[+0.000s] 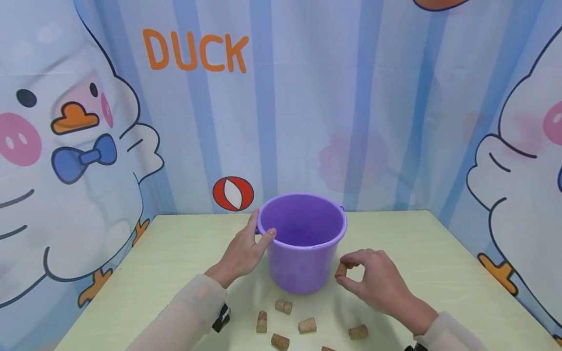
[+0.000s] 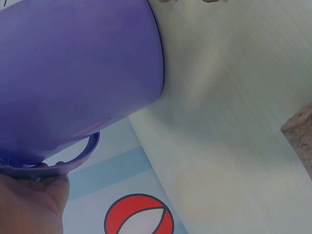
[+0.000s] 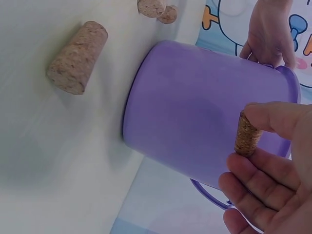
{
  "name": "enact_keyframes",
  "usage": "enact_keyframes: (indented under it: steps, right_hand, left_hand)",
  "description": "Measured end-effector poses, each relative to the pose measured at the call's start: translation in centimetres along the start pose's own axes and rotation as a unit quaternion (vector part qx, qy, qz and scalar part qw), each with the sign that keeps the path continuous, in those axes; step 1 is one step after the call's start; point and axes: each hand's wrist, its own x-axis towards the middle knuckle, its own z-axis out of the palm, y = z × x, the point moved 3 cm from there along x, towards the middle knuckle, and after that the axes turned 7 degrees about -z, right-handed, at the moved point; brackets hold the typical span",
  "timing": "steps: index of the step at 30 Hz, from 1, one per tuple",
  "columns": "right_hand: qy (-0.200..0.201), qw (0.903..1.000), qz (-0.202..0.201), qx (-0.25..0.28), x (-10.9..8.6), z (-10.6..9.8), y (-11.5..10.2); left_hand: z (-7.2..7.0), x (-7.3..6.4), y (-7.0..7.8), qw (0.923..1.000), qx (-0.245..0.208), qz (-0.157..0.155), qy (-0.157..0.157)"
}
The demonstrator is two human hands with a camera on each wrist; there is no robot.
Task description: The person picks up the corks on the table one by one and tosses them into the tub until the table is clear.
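Note:
A purple bucket (image 1: 303, 268) stands upright on the table, its mouth facing up and tilted into the head view. My left hand (image 1: 243, 256) grips the left side of its rim, with the thumb over the edge; the left wrist view shows these fingers by the rim and the handle (image 2: 87, 151). Between thumb and fingertips, my right hand (image 1: 384, 282) pinches a cork (image 3: 247, 136) just right of the bucket's wall, below rim height. Loose corks lie in front of the bucket, among them one (image 1: 283, 306) close to its base and another (image 1: 358, 332) under the right forearm.
The pale yellow table (image 1: 404, 243) runs back to a striped blue curtain (image 1: 298, 97) printed with ducks. More corks lie near the front, one at the left (image 1: 261, 322), one in the middle (image 1: 307, 325) and one nearer me (image 1: 280, 341).

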Motion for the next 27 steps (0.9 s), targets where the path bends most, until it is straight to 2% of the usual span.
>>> enact_keyframes:
  steps: [6,20,27]
  right_hand:
    - [0.029,0.9996,-0.005,0.001,0.2,-0.7,-0.3]
    - [0.06,0.9977,-0.032,0.01,0.8,-1.9,-0.9]
    - [0.062,0.9976,-0.03,0.009,1.2,-2.2,-0.8]
  left_hand:
    - [0.0,0.0,-0.1,1.0,0.002,0.0,0.001]
    - [0.0,0.0,-0.1,1.0,0.004,-0.001,0.002]
    - [0.0,0.0,0.0,1.0,0.004,0.002,0.003]
